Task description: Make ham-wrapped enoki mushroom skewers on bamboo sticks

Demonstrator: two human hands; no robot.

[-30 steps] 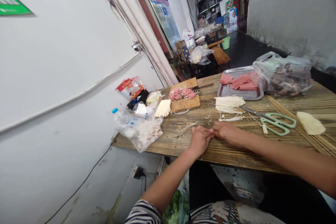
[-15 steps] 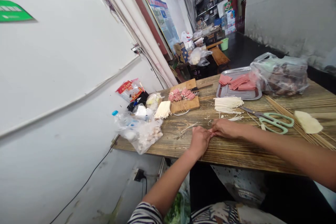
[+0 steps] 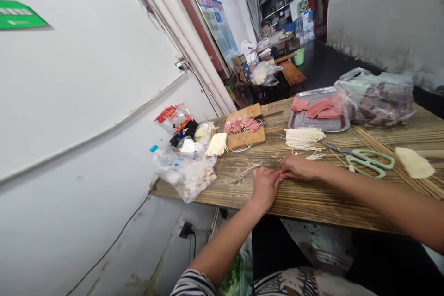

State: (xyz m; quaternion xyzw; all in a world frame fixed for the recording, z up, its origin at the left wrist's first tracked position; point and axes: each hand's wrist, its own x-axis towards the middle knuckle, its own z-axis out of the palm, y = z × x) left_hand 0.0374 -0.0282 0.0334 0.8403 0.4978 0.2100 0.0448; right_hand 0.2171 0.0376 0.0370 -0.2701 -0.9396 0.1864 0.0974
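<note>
My left hand [image 3: 265, 188] and my right hand [image 3: 297, 168] meet over the wooden table [image 3: 222, 194], fingers closed and fingertips touching. Between them shows a bit of pink that looks like a meat slice [image 3: 281, 175], mostly covered by the fingers. Beyond my right hand lies a bundle of trimmed enoki mushrooms [image 3: 303, 138], with loose stalks beside it. Green-handled scissors [image 3: 373, 162] rest to the right, near my right forearm. More pink meat slices [image 3: 321, 107] are stacked on a metal tray [image 3: 294, 122]. Several pink rolls on skewers [image 3: 241, 125] lie on a cutting board [image 3: 255, 136].
Bamboo skewers [image 3: 378, 143] and a pale yellow piece [image 3: 414, 163] lie at the right. A plastic bag of dark food [image 3: 376, 97] sits by the tray. At the left are another enoki bundle [image 3: 217, 144], a plastic bag [image 3: 190, 175] and a white wall [image 3: 86, 101].
The view has shifted slightly, so the table things appear a little farther right. Both hands stay pressed together at nearly the same place, with only small finger movement.
</note>
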